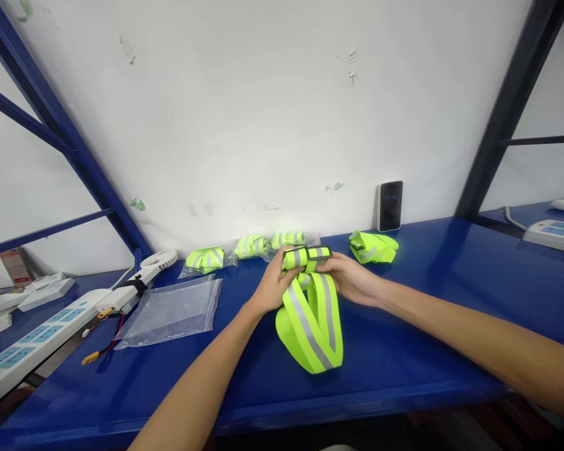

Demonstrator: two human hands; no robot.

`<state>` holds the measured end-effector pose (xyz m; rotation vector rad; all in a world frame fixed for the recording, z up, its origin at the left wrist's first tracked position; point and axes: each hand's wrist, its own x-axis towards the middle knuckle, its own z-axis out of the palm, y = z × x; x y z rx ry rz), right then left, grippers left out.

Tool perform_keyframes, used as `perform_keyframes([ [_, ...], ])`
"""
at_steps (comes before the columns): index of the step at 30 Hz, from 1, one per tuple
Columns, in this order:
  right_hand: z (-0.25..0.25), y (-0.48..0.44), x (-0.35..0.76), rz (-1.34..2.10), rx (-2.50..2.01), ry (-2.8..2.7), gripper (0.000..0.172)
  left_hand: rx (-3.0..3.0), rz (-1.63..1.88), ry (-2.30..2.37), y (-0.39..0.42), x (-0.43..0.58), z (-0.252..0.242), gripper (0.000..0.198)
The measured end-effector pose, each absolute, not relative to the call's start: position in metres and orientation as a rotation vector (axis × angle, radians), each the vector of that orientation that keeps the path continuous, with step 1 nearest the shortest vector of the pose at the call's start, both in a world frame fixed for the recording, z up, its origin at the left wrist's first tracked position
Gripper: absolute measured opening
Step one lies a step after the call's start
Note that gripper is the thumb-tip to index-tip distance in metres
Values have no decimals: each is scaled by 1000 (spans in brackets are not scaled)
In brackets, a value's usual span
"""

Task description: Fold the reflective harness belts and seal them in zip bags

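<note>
A neon-yellow reflective band [311,322] with grey stripes is held above the blue bench [404,351]. My left hand [273,285] is closed around its rolled top end. My right hand [350,277] pinches the same top end from the right, by a black strap piece. The band's long loop hangs down onto the bench surface toward me.
Bagged folded bands [205,259] lie along the wall, another folded band [373,247] to the right. A clear zip bag [172,311] lies left. A phone [389,205] leans on the wall. A power strip [32,341], a small fan [158,259] and another power strip [554,233] sit at the sides.
</note>
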<state>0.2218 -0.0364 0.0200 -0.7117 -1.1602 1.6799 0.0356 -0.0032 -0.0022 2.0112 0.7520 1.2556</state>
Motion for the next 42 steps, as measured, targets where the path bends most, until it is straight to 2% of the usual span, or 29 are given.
perform_keyframes([
  [5,17,-34,222,1550,-750,-1237,24,1977,1267,734,-5,38,-4,27],
  [10,15,-28,226,1488,-744,-1293,37,1978,1304,754,-6,38,-2,26],
  [14,8,-25,228,1441,-755,-1353,36,2061,1248,743,-8,35,2,24],
  [18,2,-24,226,1342,-757,-1389,36,1882,1159,750,-6,34,2,36],
  [24,3,-22,223,1197,-760,-1314,36,1257,1242,739,-1,43,-2,56],
  [28,3,-18,225,1148,-726,-1246,35,1059,1341,685,-3,50,-3,39],
  [32,4,-18,226,1032,-726,-1313,33,1124,1307,703,-1,51,-6,24],
  [42,4,-27,226,750,-762,-1482,37,1181,1254,670,1,46,-8,28],
])
